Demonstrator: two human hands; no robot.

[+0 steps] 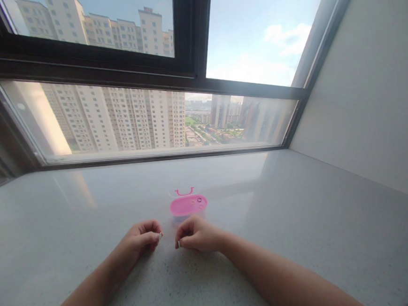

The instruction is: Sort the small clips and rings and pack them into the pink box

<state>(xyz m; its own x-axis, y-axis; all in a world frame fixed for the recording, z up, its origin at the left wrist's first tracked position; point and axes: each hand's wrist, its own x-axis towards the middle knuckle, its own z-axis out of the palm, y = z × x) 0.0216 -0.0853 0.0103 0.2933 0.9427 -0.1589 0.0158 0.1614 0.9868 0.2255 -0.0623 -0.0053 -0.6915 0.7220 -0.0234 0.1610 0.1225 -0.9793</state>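
My left hand [142,236] rests on the pale stone sill [301,220] with its fingers curled in a pinch around a tiny pale thing at the fingertips. My right hand [195,234] lies a short gap to its right, also pinched on a small thing too tiny to name. Just behind the right hand stands a small clear container with a pink lid [189,204]. A thin pink handle [184,191] rises behind that lid.
A dark-framed window [197,73] runs along the far edge of the sill, showing tall apartment blocks and sky. A plain light wall [372,92] closes the right side. The sill stretches wide to left and right of the hands.
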